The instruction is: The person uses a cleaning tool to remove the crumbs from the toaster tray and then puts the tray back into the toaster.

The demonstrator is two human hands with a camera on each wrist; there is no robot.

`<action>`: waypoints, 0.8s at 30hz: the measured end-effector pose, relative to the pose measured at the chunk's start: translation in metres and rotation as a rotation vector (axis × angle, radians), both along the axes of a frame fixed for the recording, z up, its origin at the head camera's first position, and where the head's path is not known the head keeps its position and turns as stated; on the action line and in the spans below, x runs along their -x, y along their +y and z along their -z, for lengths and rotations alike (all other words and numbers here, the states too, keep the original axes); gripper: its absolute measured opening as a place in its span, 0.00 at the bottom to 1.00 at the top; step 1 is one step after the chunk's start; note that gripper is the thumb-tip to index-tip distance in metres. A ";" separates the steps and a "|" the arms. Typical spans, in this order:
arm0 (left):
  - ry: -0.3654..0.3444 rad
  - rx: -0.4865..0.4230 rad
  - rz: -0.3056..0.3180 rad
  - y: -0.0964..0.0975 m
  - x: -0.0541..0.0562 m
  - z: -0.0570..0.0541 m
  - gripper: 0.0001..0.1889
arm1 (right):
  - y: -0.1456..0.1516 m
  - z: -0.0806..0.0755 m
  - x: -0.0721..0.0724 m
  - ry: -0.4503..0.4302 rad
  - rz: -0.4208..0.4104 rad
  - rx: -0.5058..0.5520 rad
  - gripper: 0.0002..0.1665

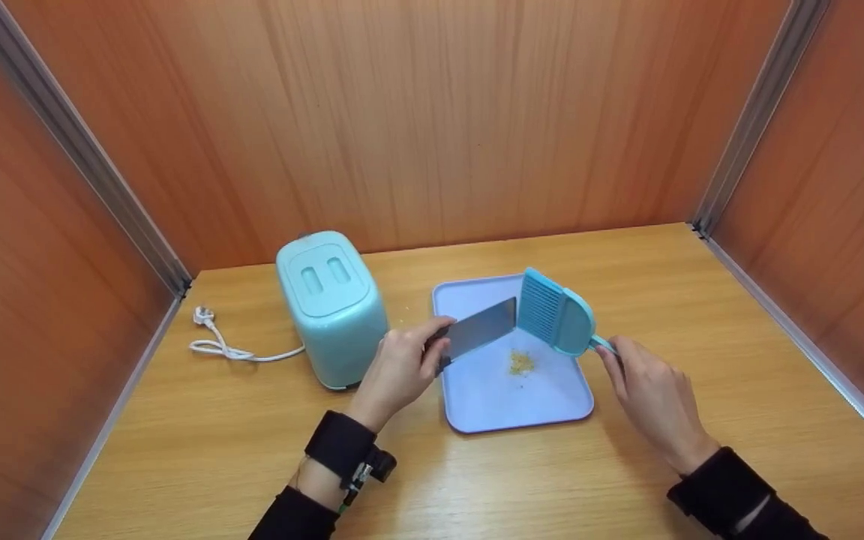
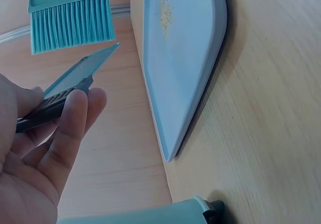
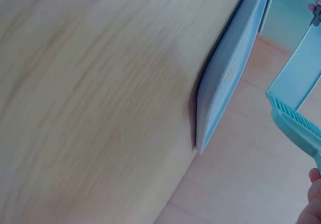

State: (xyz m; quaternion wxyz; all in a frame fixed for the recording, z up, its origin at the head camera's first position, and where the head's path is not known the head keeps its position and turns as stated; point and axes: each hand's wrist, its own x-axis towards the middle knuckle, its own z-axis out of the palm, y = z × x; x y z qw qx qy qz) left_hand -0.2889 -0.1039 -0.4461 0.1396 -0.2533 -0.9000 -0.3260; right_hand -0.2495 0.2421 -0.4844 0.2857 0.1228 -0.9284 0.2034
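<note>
My left hand (image 1: 400, 367) grips the black handle of a scraper (image 1: 483, 327) with a flat metal blade, between thumb and fingers. In my right hand (image 1: 655, 397) is the thin handle of a turquoise hand brush (image 1: 556, 311); its bristles (image 2: 72, 25) point toward the scraper's blade and stand right at its far end. Both tools are held over a pale lilac tray (image 1: 511, 412). Yellowish crumbs (image 1: 521, 363) lie in a small heap on the tray, below the tools. The right wrist view catches only the fingertips (image 3: 315, 189) at the brush handle.
A mint-green toaster (image 1: 333, 307) with a lid on top stands left of the tray, beside my left hand. Its white cord and plug (image 1: 211, 330) lie on the wooden table (image 1: 252, 442). Wood panels (image 1: 477, 127) enclose the back and sides.
</note>
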 end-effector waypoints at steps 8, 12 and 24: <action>-0.053 -0.034 0.015 0.001 0.000 0.000 0.16 | -0.002 0.005 0.003 0.081 -0.015 -0.087 0.08; -0.081 -0.044 0.017 0.001 0.000 -0.001 0.16 | -0.002 0.007 0.003 0.097 -0.027 -0.106 0.07; -0.089 -0.040 0.001 0.000 0.000 0.000 0.17 | -0.004 0.006 0.001 -0.074 -0.072 0.058 0.04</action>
